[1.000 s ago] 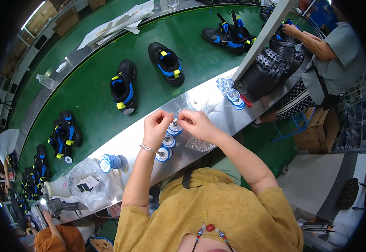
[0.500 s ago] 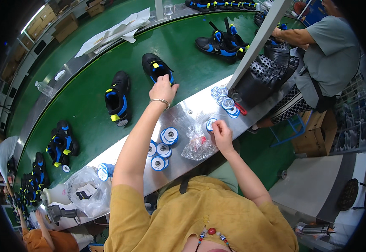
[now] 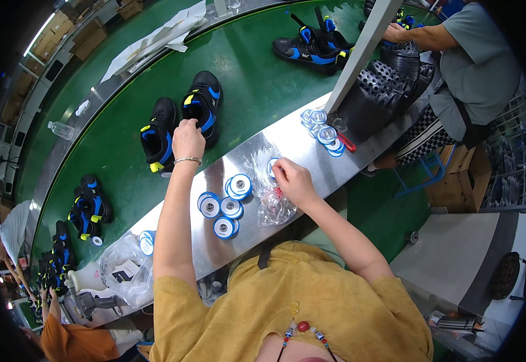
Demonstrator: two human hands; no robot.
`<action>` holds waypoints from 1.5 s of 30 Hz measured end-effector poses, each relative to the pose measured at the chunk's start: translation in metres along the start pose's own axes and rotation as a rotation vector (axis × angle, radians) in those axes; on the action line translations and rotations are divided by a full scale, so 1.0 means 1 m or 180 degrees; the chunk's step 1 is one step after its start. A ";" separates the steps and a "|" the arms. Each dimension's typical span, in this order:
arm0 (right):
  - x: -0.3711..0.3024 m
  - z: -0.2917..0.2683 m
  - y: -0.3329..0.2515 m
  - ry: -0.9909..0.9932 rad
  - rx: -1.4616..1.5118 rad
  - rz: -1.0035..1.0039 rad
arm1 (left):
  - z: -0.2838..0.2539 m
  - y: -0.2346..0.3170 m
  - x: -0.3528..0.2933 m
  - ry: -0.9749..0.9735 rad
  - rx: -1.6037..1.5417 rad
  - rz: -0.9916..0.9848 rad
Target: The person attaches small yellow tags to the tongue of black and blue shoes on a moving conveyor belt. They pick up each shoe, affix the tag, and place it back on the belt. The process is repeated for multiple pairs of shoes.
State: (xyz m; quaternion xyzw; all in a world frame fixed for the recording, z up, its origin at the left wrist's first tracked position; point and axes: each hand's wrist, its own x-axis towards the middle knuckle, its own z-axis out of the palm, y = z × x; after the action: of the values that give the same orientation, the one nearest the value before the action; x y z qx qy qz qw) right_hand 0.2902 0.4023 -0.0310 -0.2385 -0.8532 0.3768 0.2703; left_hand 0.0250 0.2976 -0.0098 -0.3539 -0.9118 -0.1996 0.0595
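Observation:
My left hand (image 3: 188,141) grips the heel of a black and blue shoe (image 3: 201,101) with a yellow tab, its fingers bent over the collar. Close on its left stands a matching shoe (image 3: 158,130), toe pointing away. My right hand (image 3: 294,183) pinches a round white tag with a blue rim (image 3: 272,167), partly hidden by the fingers. That hand is just above a bundle of clear plastic strands (image 3: 266,163) and a crumpled clear bag with red bits (image 3: 275,208). Left of these, several round blue-rimmed tags (image 3: 224,227) lie in overlapping piles on the metal ledge (image 3: 214,256).
More tags (image 3: 321,130) and a red-handled tool (image 3: 346,142) lie by a grey post (image 3: 368,51). Black perforated pieces (image 3: 365,114) are heaped beyond. Shoes (image 3: 308,51) stand on the green surface (image 3: 124,84). A co-worker (image 3: 477,66) is at right, another (image 3: 76,338) at lower left.
My left hand has brought the shoe leftward, beside its match. The right hand has shifted left with its tag, and the view has moved slightly.

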 end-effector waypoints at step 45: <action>-0.007 -0.031 0.070 0.0597 0.0501 0.0594 | 0.020 0.014 -0.172 0.0457 -0.2664 -0.1312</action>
State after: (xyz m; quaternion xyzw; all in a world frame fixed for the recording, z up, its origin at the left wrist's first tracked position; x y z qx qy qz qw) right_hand 0.3293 0.4557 -0.0691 -0.3290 -0.7662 0.4421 0.3306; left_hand 0.1634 0.2080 -0.0661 -0.1444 -0.7978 -0.5816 -0.0663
